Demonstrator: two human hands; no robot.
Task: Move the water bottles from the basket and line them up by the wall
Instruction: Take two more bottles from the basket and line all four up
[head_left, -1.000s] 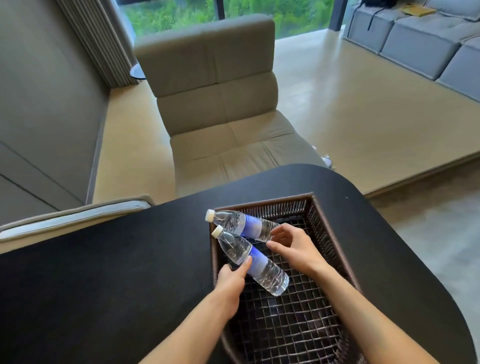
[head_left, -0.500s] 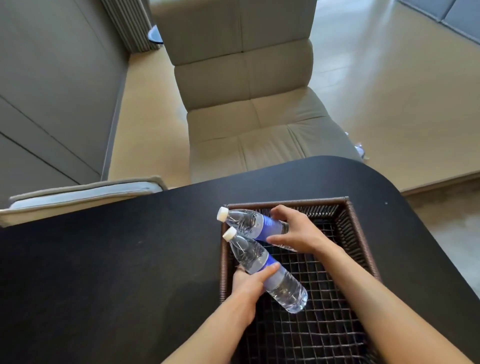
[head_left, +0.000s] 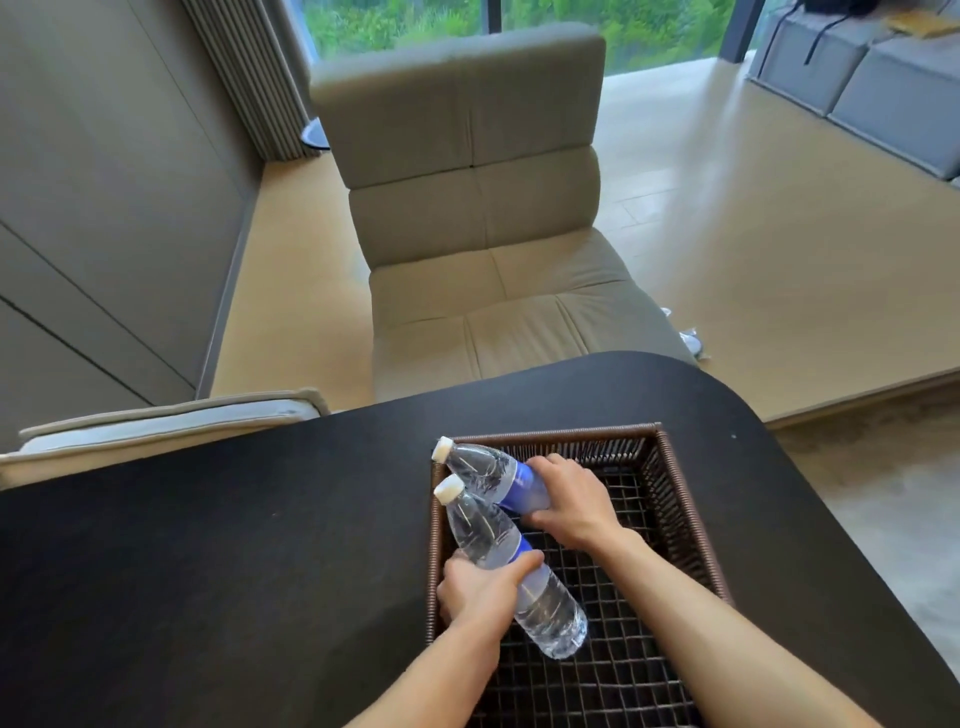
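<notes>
Two clear water bottles with white caps and blue labels lie slanted in a brown wicker basket (head_left: 675, 499) on a black table, their caps at the basket's left rim. My left hand (head_left: 480, 592) is closed around the middle of the near bottle (head_left: 485, 535). My right hand (head_left: 571, 499) wraps the far bottle (head_left: 480, 465) over its label, hiding that bottle's lower half. The grey wall (head_left: 104, 208) stands at the far left beyond the table.
The black table (head_left: 208, 545) stretches left of the basket, with a rounded corner at the right. A beige lounge chair (head_left: 478, 234) stands behind it, a cushioned seat (head_left: 156, 421) at the table's left edge, and a grey sofa (head_left: 883, 93) far right.
Both hands have tightened around their bottles, and the near bottle has tipped more upright. The camera has tilted back up, showing the window again.
</notes>
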